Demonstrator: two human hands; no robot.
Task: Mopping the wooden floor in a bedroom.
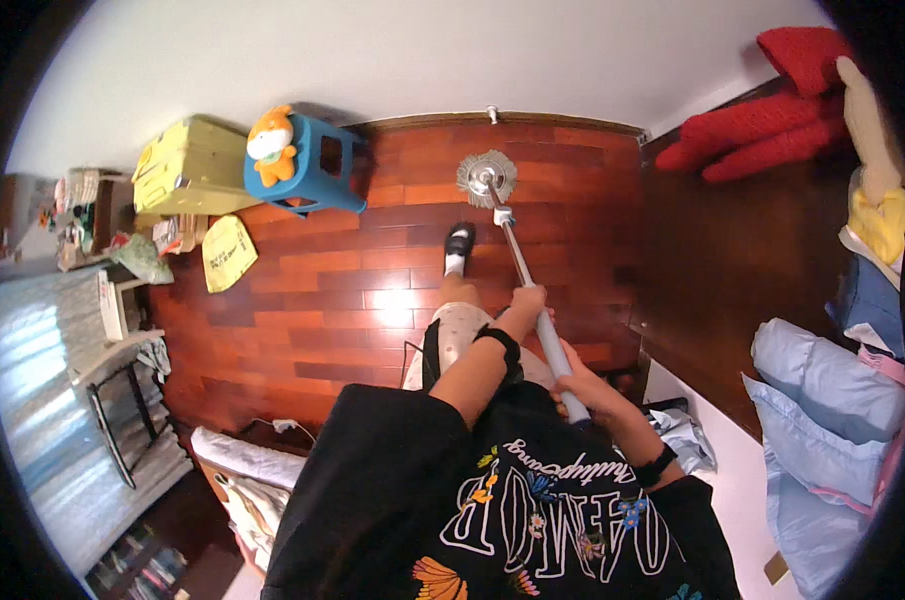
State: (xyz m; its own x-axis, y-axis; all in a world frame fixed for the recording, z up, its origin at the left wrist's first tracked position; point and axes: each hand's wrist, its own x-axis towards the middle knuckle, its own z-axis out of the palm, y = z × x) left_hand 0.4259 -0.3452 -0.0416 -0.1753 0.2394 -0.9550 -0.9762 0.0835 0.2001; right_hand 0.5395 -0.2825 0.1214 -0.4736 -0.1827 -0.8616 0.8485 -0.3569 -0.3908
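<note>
Both my hands are closed around the handle of a mop [519,254]. My left hand [529,299] grips it lower down, where the metal pole meets the grey sleeve. Nearer my body, my right hand [585,388] wraps the sleeve close to its end. The mop slants away from me to a round mop head [487,178] with a grey string fringe and a metal-looking disc, resting on the reddish wood floor [303,335]. My foot in a black shoe [460,240] stands just short of the mop head, to its left.
A blue plastic stool [318,165] with an orange plush toy [273,145] stands by the far wall, beside a yellow box [195,165]. A yellow bag-like item [230,253] lies nearby. At right, red fabric [763,130] and light-blue bedding [823,390] border a dark wooden surface [718,270].
</note>
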